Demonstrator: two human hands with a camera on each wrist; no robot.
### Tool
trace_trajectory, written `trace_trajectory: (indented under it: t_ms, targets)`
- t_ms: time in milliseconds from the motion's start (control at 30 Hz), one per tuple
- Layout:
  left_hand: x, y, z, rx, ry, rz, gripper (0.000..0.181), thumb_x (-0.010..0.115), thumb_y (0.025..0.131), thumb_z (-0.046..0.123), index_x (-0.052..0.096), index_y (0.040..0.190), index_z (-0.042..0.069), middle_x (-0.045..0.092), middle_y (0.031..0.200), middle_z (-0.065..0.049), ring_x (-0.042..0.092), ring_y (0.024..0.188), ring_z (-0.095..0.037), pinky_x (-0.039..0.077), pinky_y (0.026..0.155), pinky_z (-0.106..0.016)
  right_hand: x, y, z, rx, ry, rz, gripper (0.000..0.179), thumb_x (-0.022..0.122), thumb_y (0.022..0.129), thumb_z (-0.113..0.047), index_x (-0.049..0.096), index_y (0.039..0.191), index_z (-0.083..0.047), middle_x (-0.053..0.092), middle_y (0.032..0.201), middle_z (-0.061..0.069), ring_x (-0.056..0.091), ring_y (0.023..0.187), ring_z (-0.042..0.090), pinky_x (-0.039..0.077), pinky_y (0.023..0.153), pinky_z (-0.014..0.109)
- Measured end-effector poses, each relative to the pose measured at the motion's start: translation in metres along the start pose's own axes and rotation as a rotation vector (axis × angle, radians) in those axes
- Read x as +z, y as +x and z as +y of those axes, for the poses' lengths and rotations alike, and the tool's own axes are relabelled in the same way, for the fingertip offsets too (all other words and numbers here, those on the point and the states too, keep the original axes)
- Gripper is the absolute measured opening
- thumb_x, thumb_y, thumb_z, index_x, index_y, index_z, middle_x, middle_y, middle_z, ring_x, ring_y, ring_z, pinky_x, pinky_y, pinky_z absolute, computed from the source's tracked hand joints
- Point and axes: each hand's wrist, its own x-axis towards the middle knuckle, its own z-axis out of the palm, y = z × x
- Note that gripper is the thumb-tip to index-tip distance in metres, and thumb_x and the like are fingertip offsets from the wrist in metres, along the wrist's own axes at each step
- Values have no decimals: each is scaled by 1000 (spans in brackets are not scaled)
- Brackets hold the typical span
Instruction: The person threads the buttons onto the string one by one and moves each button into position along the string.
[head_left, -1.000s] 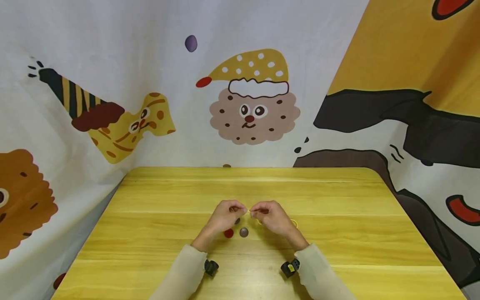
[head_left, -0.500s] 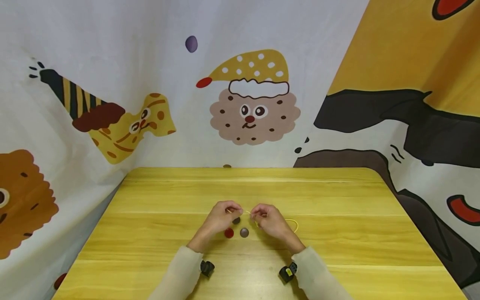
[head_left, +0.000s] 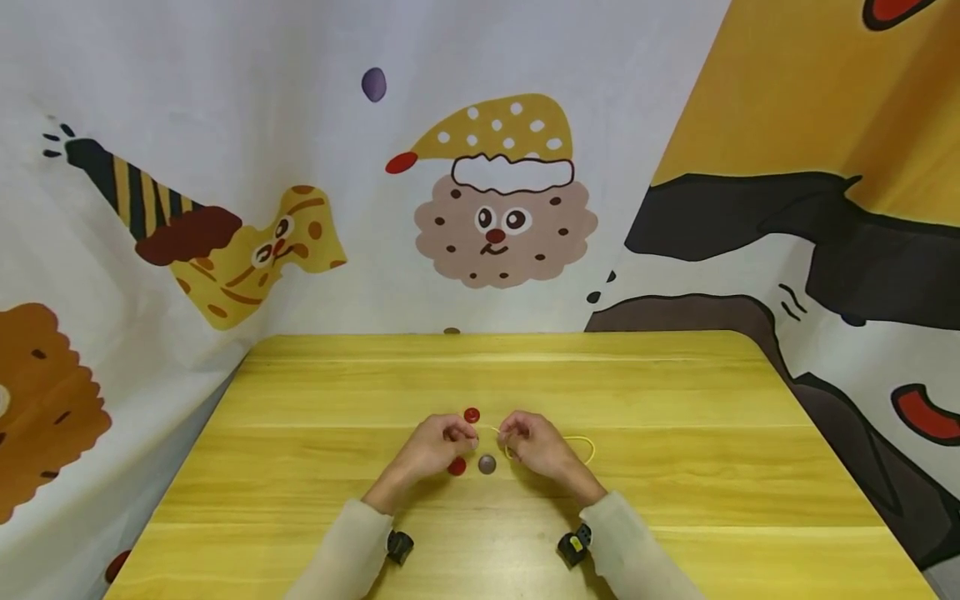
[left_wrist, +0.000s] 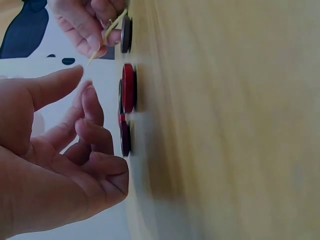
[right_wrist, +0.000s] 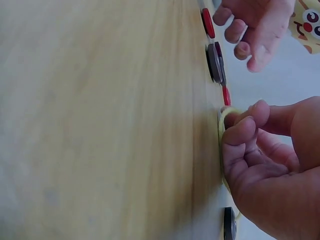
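My right hand (head_left: 534, 439) pinches a thin yellow cord (head_left: 582, 438) between thumb and forefinger. A short end of the cord (left_wrist: 111, 34) sticks out toward my left hand, and the rest loops on the table behind the right hand. My left hand (head_left: 438, 443) hovers low opposite, thumb and forefinger apart with nothing between them, the other fingers loosely bent. Around it lie round button-like discs: a red disc (head_left: 472, 415) beyond the fingertips, another red disc (head_left: 457, 467) below them, and a grey-brown disc (head_left: 487, 464) between the hands. The left hand partly covers this area in the head view.
Wood-grain table (head_left: 337, 383) lies under both hands. Low in the right wrist view a dark disc (right_wrist: 229, 223) sits near the right hand. Black wrist cameras hang under both sleeves, and a printed cloth (head_left: 300, 83) rises behind the table.
My left hand has let go of the cord end and drawn back left and nearer. A red disc beyond it has come into view, while a dark disc is now covered. My right hand keeps its pinch.
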Motion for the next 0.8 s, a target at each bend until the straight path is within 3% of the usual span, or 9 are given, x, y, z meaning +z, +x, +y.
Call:
trace_trajectory:
  t_ms: [367,567,800]
  targets:
    - [8,0,3,50,84,-64,13,73,88,10,70,99,4,62,85,-3,55,75,-16,47,61,-27,-3,-2,2,19,90,-68,13,51,95,6,60,103,8,63,91,24,49,64,15,40,53,20]
    - [13,2,7,48,140,-99,13,76,86,12,71,96,6,62,85,-5,54,75,-16,45,63,-28,-5,-3,1,22,50,-76,12,50,97,4,61,102,5,63,88,16,51,64,15,42,55,22]
    - [17,2,10,111,239,-82,12,80,83,15,72,88,7,61,76,0,52,67,-11,43,60,-25,-5,-2,0,31,65,-87,11,51,97,4,62,100,4,62,87,12,51,65,14,43,56,23]
